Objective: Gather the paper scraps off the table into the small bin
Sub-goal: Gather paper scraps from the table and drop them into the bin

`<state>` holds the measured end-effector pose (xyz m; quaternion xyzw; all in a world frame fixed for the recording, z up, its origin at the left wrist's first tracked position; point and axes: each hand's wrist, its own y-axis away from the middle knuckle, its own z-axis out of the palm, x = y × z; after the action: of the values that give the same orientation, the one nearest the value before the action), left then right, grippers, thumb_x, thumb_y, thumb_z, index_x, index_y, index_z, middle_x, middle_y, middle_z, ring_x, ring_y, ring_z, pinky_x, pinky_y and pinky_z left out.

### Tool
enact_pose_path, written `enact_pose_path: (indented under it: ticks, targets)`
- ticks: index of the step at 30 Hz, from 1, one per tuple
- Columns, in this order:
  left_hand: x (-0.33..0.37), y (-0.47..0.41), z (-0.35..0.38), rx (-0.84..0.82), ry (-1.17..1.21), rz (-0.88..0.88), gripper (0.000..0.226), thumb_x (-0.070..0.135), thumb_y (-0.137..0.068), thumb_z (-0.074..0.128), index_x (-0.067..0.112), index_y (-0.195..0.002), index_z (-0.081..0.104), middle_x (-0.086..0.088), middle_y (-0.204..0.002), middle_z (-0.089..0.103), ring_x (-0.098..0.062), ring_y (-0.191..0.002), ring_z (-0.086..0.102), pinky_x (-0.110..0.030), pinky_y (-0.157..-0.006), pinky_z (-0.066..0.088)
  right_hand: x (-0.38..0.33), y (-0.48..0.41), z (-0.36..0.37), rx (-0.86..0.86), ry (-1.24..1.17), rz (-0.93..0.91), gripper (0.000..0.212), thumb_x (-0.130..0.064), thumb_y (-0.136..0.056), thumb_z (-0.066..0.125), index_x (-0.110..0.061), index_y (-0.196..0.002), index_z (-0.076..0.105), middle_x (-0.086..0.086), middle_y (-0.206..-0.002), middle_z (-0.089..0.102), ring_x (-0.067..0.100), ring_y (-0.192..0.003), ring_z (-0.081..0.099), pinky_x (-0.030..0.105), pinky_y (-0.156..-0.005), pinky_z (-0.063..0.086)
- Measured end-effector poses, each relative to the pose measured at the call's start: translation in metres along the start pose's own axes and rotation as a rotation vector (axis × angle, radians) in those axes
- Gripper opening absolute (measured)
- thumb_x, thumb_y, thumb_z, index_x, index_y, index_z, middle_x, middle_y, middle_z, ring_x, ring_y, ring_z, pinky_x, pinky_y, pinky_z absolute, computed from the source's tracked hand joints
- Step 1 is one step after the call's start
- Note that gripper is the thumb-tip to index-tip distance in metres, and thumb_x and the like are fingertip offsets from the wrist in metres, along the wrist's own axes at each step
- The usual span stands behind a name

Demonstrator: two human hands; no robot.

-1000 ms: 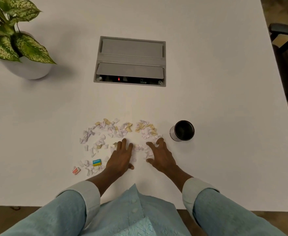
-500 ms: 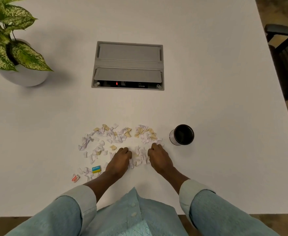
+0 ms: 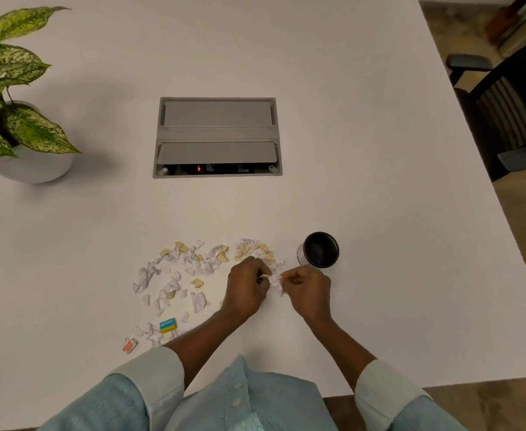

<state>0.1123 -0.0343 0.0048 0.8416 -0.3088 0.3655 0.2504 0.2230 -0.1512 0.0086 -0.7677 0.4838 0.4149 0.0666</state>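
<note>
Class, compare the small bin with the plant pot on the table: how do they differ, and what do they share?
The small bin looks mostly black; the plant pot is white. The plant pot holds leaves; the small bin shows only a dark inside. Both are round, upright on the table.

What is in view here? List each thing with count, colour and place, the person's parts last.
table: one, white, fills view.
scraps: many, white and tan, left of bin.
bin: one, black, right of scraps.
hatch: one, grey, table centre.
plant: one, green, white pot, far left.
blue item: one, blue-yellow, near left.
red item: one, red-white, nearest left.
chair: one, dark, beyond right edge.
sleeves: two, light blue, bottom.
left hand: one, pinching scraps.
right hand: one, pinching scraps, by bin.
</note>
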Motion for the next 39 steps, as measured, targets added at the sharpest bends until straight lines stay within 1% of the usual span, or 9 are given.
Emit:
enact_pose_path:
  ticks: [4, 7, 12, 18, 23, 28, 32, 37, 39]
  targets:
    - [0.037, -0.018, 0.006, 0.019, 0.057, 0.061, 0.012, 0.001, -0.080, 0.075, 0.012, -0.078, 0.070, 0.002, -0.077, 0.068, -0.010, -0.068, 0.059, -0.025, -0.059, 0.048, -0.009, -0.008, -0.037, 0.148, -0.075, 0.009, 0.009, -0.020, -0.077, 0.088, -0.020, -0.083, 0.081, -0.011, -0.076, 0.076, -0.005, -0.067, 0.068, 0.011, -0.066, 0.055]
    - [0.064, -0.034, 0.012, -0.008, 0.043, 0.087, 0.011, 0.000, -0.079, 0.070, 0.011, -0.079, 0.070, 0.001, -0.080, 0.069, -0.012, -0.069, 0.060, -0.028, -0.061, 0.049, -0.012, -0.021, -0.059, 0.218, -0.141, 0.054, 0.007, -0.025, -0.078, 0.088, -0.024, -0.080, 0.081, -0.013, -0.073, 0.076, 0.000, -0.068, 0.070, 0.024, -0.073, 0.059]
    - [0.095, -0.059, 0.027, -0.066, -0.043, 0.057, 0.014, -0.005, -0.079, 0.061, 0.004, -0.083, 0.070, -0.008, -0.085, 0.071, -0.022, -0.077, 0.062, -0.040, -0.069, 0.053, -0.012, -0.046, -0.077, 0.292, -0.180, 0.105, 0.008, -0.028, -0.079, 0.086, -0.021, -0.078, 0.081, -0.006, -0.074, 0.078, 0.008, -0.070, 0.073, 0.035, -0.076, 0.063]
    - [0.103, -0.079, 0.041, -0.122, -0.091, 0.008, 0.017, -0.006, -0.080, 0.060, 0.002, -0.090, 0.071, -0.014, -0.094, 0.074, -0.029, -0.087, 0.066, -0.040, -0.073, 0.054, -0.006, -0.065, -0.076, 0.276, -0.061, 0.156, 0.006, -0.019, -0.081, 0.084, -0.015, -0.081, 0.080, 0.003, -0.079, 0.079, 0.018, -0.071, 0.073, 0.037, -0.075, 0.063]
    - [0.100, -0.081, 0.043, -0.157, -0.047, 0.048, 0.016, -0.001, -0.078, 0.068, 0.003, -0.094, 0.069, -0.012, -0.097, 0.070, -0.028, -0.090, 0.065, -0.041, -0.075, 0.055, 0.001, -0.067, -0.073, 0.268, -0.025, 0.179, 0.004, -0.016, -0.086, 0.080, -0.014, -0.089, 0.079, 0.004, -0.087, 0.079, 0.017, -0.073, 0.071, 0.026, -0.072, 0.056]
    - [0.088, -0.075, 0.038, -0.116, -0.001, 0.141, 0.027, 0.005, -0.082, 0.071, 0.009, -0.109, 0.068, -0.007, -0.113, 0.067, -0.022, -0.105, 0.061, -0.036, -0.087, 0.053, 0.002, -0.059, -0.076, 0.283, 0.014, 0.136, 0.021, 0.000, -0.088, 0.069, -0.012, -0.103, 0.075, 0.006, -0.099, 0.078, 0.023, -0.086, 0.074, 0.039, -0.077, 0.064]
    - [0.063, -0.068, 0.028, -0.048, -0.043, 0.089, 0.033, 0.007, -0.080, 0.070, 0.018, -0.111, 0.066, 0.003, -0.117, 0.063, -0.016, -0.112, 0.057, -0.033, -0.086, 0.051, 0.003, -0.044, -0.071, 0.306, -0.003, 0.040, 0.020, -0.001, -0.091, 0.064, -0.015, -0.101, 0.074, 0.004, -0.100, 0.075, 0.020, -0.088, 0.072, 0.036, -0.080, 0.061]
    - [0.008, -0.053, 0.006, -0.064, -0.256, 0.009, 0.030, 0.008, -0.082, 0.069, 0.019, -0.110, 0.064, 0.001, -0.118, 0.061, -0.020, -0.115, 0.053, -0.037, -0.075, 0.055, 0.006, -0.016, -0.041, 0.129, -0.044, -0.088, 0.015, -0.007, -0.089, 0.072, -0.021, -0.093, 0.075, -0.006, -0.090, 0.075, 0.006, -0.077, 0.069, 0.022, -0.075, 0.059]
    - [-0.017, -0.047, -0.005, -0.107, -0.391, -0.012, 0.036, 0.012, -0.083, 0.071, 0.019, -0.116, 0.060, 0.001, -0.124, 0.056, -0.020, -0.120, 0.050, -0.039, -0.070, 0.058, 0.011, -0.005, -0.025, -0.003, 0.007, -0.145, 0.018, -0.010, -0.088, 0.073, -0.022, -0.101, 0.073, -0.007, -0.096, 0.072, 0.005, -0.078, 0.067, 0.030, -0.076, 0.060]
